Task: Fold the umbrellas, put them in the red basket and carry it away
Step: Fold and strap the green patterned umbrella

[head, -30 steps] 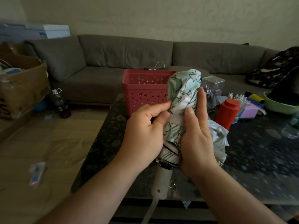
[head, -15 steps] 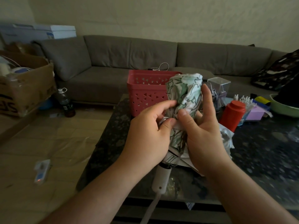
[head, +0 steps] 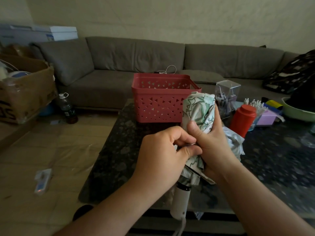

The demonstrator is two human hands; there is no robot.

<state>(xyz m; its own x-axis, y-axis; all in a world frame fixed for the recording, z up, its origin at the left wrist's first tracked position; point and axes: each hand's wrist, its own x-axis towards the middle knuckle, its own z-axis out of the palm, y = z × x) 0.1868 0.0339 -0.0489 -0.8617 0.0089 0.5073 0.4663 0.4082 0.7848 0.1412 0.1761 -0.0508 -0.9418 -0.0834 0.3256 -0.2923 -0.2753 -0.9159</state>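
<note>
The umbrella [head: 199, 114] stood upright in front of the basket [head: 162, 99], over the near edge of the table [head: 109, 160], its white handle [head: 180, 204] hanging below both wrists. The right hand [head: 210, 143] gripped the bunched canopy, thumb pressed across the front and fingers curled round the back. The left hand [head: 163, 154] met it just in front, thumb and forefinger pinching something small at the seam, probably the closing strap, though the strap itself was hidden. The step looked like fastening the wrap. To do it well, the right hand would need to keep the folds squeezed tight so no cloth bulges out, while the left draws the strap taut round the bundle and presses its end flat. Loose cloth showed below the right hand and would want tucking in first. The basket, just behind the umbrella, looked empty.
</note>
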